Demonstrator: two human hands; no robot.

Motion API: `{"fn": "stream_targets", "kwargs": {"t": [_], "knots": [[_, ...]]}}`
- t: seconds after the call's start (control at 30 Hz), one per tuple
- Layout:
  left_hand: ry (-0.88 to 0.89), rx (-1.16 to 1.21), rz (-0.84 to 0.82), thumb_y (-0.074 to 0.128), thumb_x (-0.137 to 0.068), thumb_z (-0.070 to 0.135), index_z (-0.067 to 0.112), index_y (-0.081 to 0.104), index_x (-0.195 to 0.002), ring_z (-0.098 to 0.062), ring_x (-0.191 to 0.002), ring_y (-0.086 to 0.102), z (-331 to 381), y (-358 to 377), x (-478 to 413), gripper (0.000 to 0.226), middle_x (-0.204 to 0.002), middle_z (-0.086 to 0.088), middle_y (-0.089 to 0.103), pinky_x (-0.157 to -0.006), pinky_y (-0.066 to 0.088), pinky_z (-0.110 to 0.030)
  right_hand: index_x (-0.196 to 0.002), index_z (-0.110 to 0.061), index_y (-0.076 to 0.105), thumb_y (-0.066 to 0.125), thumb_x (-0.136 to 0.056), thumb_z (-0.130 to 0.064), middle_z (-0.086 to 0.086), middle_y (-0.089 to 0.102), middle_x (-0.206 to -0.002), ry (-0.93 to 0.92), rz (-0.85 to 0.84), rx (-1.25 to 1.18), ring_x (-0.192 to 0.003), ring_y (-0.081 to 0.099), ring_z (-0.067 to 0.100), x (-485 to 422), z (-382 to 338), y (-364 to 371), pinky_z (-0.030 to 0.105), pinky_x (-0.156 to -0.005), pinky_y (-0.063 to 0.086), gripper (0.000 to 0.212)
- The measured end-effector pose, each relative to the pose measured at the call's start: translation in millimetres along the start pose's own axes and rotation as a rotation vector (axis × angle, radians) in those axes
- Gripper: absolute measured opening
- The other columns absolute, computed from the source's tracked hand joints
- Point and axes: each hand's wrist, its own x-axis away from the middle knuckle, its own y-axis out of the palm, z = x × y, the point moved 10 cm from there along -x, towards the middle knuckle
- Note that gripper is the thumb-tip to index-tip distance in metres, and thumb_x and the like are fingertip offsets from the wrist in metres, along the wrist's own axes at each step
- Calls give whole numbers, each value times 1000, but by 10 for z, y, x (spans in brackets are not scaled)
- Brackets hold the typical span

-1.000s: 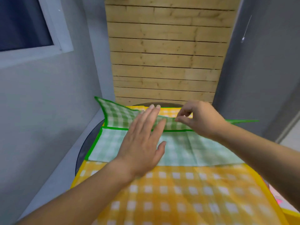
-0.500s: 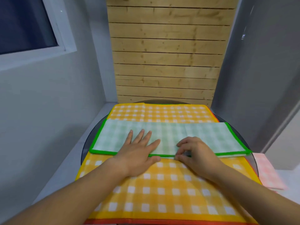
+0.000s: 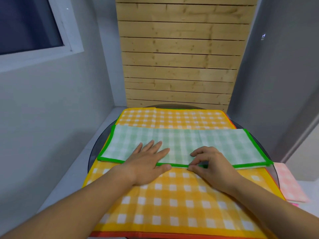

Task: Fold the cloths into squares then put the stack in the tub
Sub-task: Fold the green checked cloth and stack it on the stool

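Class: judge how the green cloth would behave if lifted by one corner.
Probably floppy: the green cloth lies flat as a thin folded strip. Likely light: the yellow cloth beneath looks smooth. May fall open, being merely folded.

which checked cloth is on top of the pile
The green-edged cloth: a long strip lying over the spread yellow cloth; the pink cloth sits apart at the right.

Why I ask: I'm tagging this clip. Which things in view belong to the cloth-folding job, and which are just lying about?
Job: green checked cloth, folded to a strip; yellow checked cloth under it; pink checked cloth at the right; left hand pressing flat on the green one; right hand pinching its near edge.
Around: round table, window, wooden slat wall. No tub in view.
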Motion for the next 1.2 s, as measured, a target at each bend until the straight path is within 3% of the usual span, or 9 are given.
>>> {"fn": "stream_targets", "kwargs": {"t": [0.13, 0.2, 0.27, 0.37, 0.47, 0.63, 0.8, 1.1, 1.2], "knots": [[-31, 58, 79, 26, -98, 71, 39, 24, -156, -13, -155, 0, 11, -116, -20, 67, -168, 11, 11, -126, 1, -41, -86, -39, 76, 74, -84, -37, -26, 57, -108, 16, -100, 37, -108, 49, 0, -52, 28, 52, 32, -98, 44, 3], [-40, 50, 213, 34, -99, 65, 30, 44, -140, -19, -146, 26, 41, -301, -85, 56, -152, 6, 38, -123, 14, -38, -95, -36, 75, 74, -84, -35, -22, 62, -107, 27, -107, -16, -104, 55, -1, -167, 4, -14, 28, -96, 47, 11], [-34, 47, 301, 41, -100, 56, 24, 48, -130, -20, -139, 32, 89, -446, -175, 44, -142, 3, 43, -121, 18, -37, -107, -31, 72, 67, -89, -33, -16, 64, -115, 28, -26, -26, -110, 56, 4, -346, -22, -149, 27, -98, 45, 18], [-15, 81, 264, 42, -103, 42, 22, 32, -151, -18, -155, 6, 121, -468, -389, 53, -168, -2, 14, -126, 5, -37, -135, -25, 57, 52, -98, -31, -5, 52, -142, 13, 14, 229, -135, 37, 18, -698, 15, -177, 36, -113, 30, 38], [12, 54, 140, 35, -102, 31, 21, 0, -163, -12, -154, -16, 160, -392, -602, 70, -169, 1, -13, -126, -8, -36, -154, -23, 26, 42, -101, -39, -2, 22, -162, 109, -133, 348, -150, 10, 21, -920, 238, 70, 41, -121, 14, 57], [24, 54, 69, 26, -105, 28, 17, -6, -162, -12, -154, -16, 159, -286, -872, 66, -169, 0, -14, -126, -8, -36, -156, -14, 9, 29, -104, -36, 3, 13, -164, 124, -201, 351, -151, 5, 19, -875, 380, 384, 37, -122, 4, 60], [-101, 76, 70, 19, -106, 55, 17, -4, -162, -11, -154, -16, -55, -142, -914, 71, -169, 2, -15, -125, -9, -36, -157, -15, 5, 23, -105, -38, -1, 8, -165, 116, -191, 389, -151, 0, 15, -865, 407, 403, 35, -123, 1, 60], [-725, 15, 144, 11, -99, 66, 6, -5, -160, -25, -155, -16, -1325, -328, -306, 87, -168, -14, -14, -121, -18, -54, -157, -15, 5, 20, -105, -39, 0, 9, -165, 97, -202, 412, -151, 3, 16, -867, 389, 412, 36, -123, 3, 59], [-485, -17, 234, 19, -104, 55, 12, -3, -161, -23, -155, -16, -773, -465, -601, 74, -169, -10, -11, -121, -18, -51, -157, -15, 5, 20, -105, -39, 0, 9, -165, 92, -209, 409, -152, 2, 16, -870, 368, 425, 36, -123, 3, 59]]}}
